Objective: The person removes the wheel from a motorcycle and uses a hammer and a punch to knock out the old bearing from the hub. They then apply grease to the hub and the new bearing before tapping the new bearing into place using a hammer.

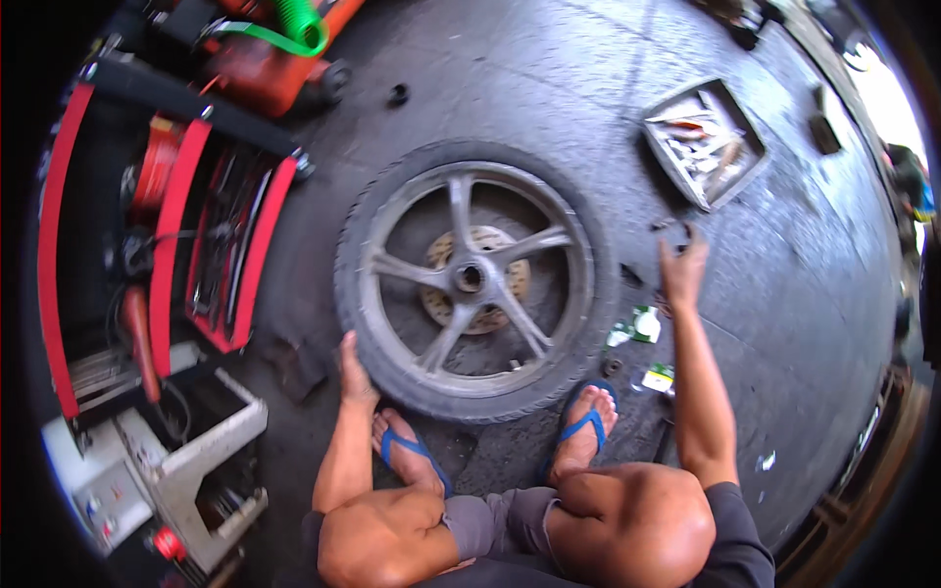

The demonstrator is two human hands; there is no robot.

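Wheel (470, 278) lies flat on floor (549, 108), just past sandalled feet (578, 451). L hand (355, 372): fingers extended, at wheel's near-left edge, seemingly touching. R hand (683, 267): thumb & fingers part-spread; can't tell if it's gripping sth small. Red-edged drawers (174, 245) bound L side. Floor gap btwn wheel's R edge & tray's (706, 201) near corner, R fingertips just short of it.

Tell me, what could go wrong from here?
The bare toes in open blue flip-flops sit close to the tyre, so they might get pinched if it shifts. The small dark ring lying loose on the floor could be kicked away or lost.
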